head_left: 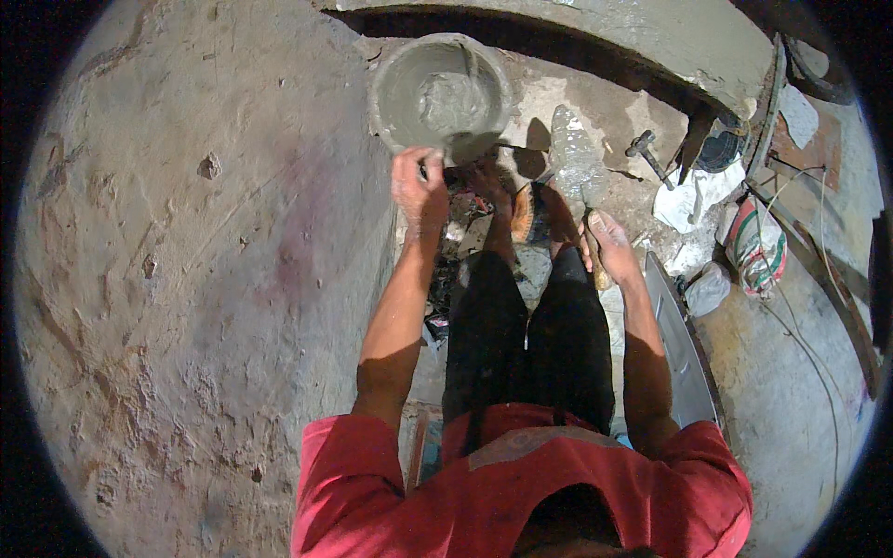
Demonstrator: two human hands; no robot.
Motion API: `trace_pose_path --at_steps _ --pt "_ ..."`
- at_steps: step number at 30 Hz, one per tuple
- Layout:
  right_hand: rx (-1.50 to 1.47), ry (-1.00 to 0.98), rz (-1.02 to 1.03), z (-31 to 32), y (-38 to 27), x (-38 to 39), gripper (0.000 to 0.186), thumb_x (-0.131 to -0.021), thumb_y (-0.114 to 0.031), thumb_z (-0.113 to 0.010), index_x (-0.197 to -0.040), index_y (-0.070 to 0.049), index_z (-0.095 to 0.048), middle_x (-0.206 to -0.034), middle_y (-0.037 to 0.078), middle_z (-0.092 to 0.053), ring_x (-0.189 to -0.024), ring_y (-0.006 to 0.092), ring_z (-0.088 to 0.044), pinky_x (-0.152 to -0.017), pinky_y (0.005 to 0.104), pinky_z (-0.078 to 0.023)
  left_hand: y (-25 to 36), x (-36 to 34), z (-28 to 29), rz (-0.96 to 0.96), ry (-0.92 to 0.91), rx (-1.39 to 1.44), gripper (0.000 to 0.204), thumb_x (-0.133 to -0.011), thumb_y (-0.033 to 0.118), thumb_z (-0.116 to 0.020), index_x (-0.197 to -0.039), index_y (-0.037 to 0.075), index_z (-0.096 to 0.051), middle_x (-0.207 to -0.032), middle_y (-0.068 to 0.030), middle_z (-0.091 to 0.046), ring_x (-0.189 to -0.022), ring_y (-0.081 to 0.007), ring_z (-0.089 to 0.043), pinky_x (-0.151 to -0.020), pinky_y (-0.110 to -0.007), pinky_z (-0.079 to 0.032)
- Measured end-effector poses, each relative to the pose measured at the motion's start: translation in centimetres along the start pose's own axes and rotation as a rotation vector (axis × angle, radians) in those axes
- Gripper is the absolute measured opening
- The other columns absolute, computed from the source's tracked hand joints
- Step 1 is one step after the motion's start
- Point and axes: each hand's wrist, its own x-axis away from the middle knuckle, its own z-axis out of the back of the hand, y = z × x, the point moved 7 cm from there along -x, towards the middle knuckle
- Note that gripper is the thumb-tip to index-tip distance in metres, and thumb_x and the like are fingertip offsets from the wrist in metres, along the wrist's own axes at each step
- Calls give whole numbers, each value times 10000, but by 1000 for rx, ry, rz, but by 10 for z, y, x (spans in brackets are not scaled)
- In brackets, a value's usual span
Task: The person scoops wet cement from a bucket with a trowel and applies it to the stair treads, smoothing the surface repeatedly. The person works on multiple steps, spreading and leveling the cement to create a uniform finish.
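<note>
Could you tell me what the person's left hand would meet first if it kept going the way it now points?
Most likely the mortar pan: the left hand points up the picture at its near rim, seemingly already touching it, though depth is unclear.

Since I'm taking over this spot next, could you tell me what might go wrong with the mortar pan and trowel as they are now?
The left hand grips only the near rim of the mortar pan, which holds wet mortar; it could tip or slip and spill. The trowel in the right hand looks loaded, so mortar might drop onto the feet below. The hammer and bags nearby could perhaps trip someone.
</note>
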Motion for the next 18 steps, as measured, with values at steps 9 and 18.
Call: trace_pose_path --at_steps 9,18 --pt "328 19 -90 -23 2 1 272 -1036 -306 -524 -1021 -47 -603 -716 79 -583 -571 187 -561 -537 342 -463 -126 40 -2 1007 186 388 487 -973 360 -623 -1287 -10 -576 -1198 -160 -633 -1088 -254 -598 -865 -426 -508" --pt "841 -59 337 -65 22 -29 279 -956 -224 -621 -1115 4 -626 -1035 288 -648 -984 459 -602 -833 491 -478 -115 105 -58 1012 -9 854 546 -990 343 -593 -1427 57 -432 -1327 -120 -581 -1181 -270 -577 -916 -430 -497"
